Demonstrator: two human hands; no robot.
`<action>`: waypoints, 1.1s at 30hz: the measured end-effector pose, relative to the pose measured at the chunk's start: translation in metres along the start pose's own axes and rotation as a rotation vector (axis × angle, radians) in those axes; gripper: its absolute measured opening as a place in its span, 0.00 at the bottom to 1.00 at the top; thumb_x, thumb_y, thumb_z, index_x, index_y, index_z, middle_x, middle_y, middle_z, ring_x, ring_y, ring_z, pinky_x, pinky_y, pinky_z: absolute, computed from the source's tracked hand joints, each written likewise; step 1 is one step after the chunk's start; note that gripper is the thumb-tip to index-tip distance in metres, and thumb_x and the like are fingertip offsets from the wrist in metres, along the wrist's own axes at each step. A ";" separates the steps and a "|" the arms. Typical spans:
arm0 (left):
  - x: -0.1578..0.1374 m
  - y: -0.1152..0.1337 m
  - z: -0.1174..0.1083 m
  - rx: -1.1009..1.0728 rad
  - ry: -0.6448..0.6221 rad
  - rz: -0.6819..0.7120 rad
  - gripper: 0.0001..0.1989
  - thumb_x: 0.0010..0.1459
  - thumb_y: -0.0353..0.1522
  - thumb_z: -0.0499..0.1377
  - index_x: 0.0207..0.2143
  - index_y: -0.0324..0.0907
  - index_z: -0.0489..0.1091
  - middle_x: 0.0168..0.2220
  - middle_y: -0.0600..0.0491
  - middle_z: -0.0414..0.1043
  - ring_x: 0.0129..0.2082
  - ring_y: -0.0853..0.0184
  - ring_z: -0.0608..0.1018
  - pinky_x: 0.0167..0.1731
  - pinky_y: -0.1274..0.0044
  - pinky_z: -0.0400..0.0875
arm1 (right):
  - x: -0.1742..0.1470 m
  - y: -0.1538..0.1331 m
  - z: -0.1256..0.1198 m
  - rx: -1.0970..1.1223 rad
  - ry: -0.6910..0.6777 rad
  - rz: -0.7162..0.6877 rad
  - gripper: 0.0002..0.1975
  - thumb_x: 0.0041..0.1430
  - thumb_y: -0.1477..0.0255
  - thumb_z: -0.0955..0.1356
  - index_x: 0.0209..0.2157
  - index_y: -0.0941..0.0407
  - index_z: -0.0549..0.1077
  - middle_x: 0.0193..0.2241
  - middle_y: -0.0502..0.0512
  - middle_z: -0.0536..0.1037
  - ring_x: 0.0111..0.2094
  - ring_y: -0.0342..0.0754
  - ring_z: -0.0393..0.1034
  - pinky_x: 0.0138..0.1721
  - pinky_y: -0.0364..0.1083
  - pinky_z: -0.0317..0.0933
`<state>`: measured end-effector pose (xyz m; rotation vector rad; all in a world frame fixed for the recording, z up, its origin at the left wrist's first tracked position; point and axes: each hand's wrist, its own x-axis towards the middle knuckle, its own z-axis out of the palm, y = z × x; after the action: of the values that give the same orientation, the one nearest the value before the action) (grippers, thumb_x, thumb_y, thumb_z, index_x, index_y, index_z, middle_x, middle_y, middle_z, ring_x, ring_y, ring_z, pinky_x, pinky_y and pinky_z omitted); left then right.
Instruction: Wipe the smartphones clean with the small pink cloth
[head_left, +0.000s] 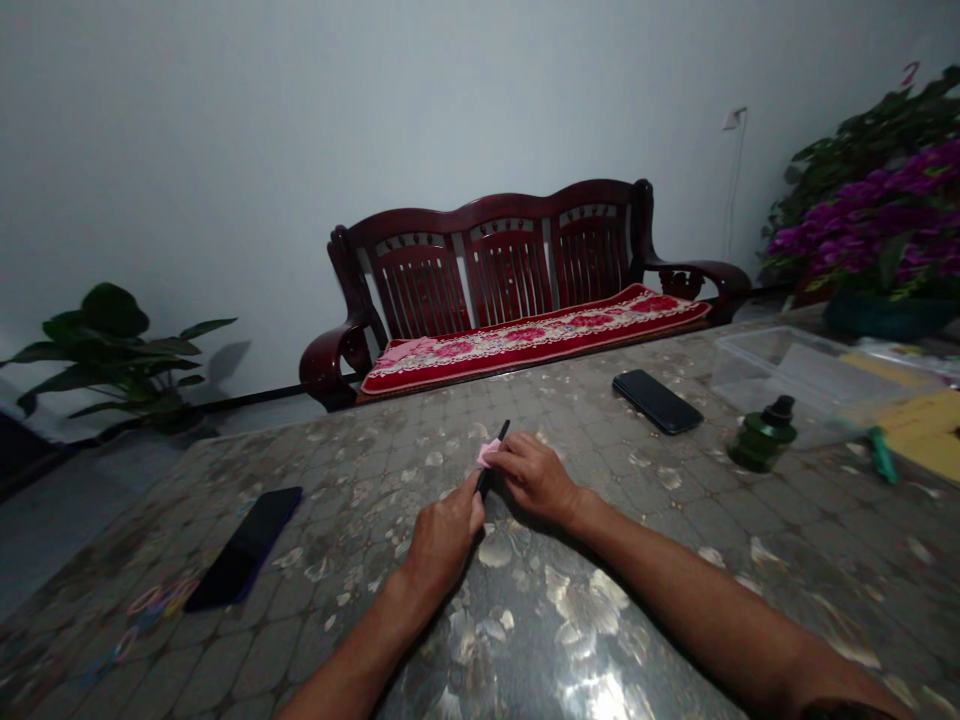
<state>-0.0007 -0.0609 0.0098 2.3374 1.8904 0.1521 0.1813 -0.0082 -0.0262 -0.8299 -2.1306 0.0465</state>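
My left hand (pixel 445 530) is closed on the lower end of a slim black pen-like stick (pixel 504 430), which points up and away from me. Around or against the stick's middle sits a small pink piece of paper or cloth (pixel 487 452); which of the two it is, I cannot tell. The fingers of my right hand (pixel 534 474) pinch this pink piece from the right. Both hands are close together, low over the patterned tabletop. My fingers hide part of the stick.
A phone (pixel 244 548) lies left beside several coloured loops (pixel 154 600). To the right are another phone (pixel 657 401), a green bottle (pixel 763 436), a clear plastic box (pixel 795 365), a green tool (pixel 883 456) and a flower pot (pixel 885 312). Beyond the table (pixel 360 460) stands a wooden bench (pixel 510 270).
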 end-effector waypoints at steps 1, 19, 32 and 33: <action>0.000 -0.001 -0.001 -0.013 0.005 0.004 0.22 0.70 0.28 0.48 0.64 0.44 0.64 0.43 0.46 0.82 0.41 0.60 0.84 0.38 0.76 0.72 | 0.001 0.001 0.000 -0.011 -0.010 0.014 0.13 0.65 0.77 0.64 0.48 0.54 0.76 0.39 0.58 0.76 0.42 0.52 0.67 0.44 0.48 0.61; -0.001 -0.010 0.003 -0.098 0.048 0.045 0.21 0.70 0.28 0.48 0.62 0.40 0.66 0.40 0.46 0.82 0.37 0.59 0.84 0.37 0.74 0.73 | 0.004 -0.008 -0.003 -0.076 -0.063 -0.058 0.15 0.64 0.77 0.64 0.50 0.55 0.75 0.43 0.60 0.77 0.44 0.54 0.66 0.45 0.49 0.60; 0.001 -0.016 0.004 -0.147 0.043 0.123 0.22 0.68 0.28 0.47 0.61 0.43 0.67 0.40 0.48 0.82 0.37 0.61 0.84 0.37 0.76 0.73 | 0.007 0.023 -0.006 0.002 0.033 0.169 0.15 0.64 0.78 0.64 0.47 0.53 0.78 0.40 0.58 0.76 0.44 0.52 0.67 0.47 0.48 0.62; 0.001 -0.017 0.003 -0.141 0.041 0.119 0.22 0.68 0.28 0.47 0.61 0.42 0.67 0.39 0.48 0.82 0.36 0.61 0.84 0.37 0.75 0.72 | 0.007 0.021 -0.005 0.009 0.017 0.136 0.15 0.64 0.78 0.64 0.48 0.53 0.78 0.41 0.58 0.76 0.44 0.52 0.67 0.47 0.48 0.62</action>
<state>-0.0163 -0.0561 0.0037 2.3677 1.6969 0.3364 0.1935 0.0107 -0.0247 -0.9657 -2.0542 0.1199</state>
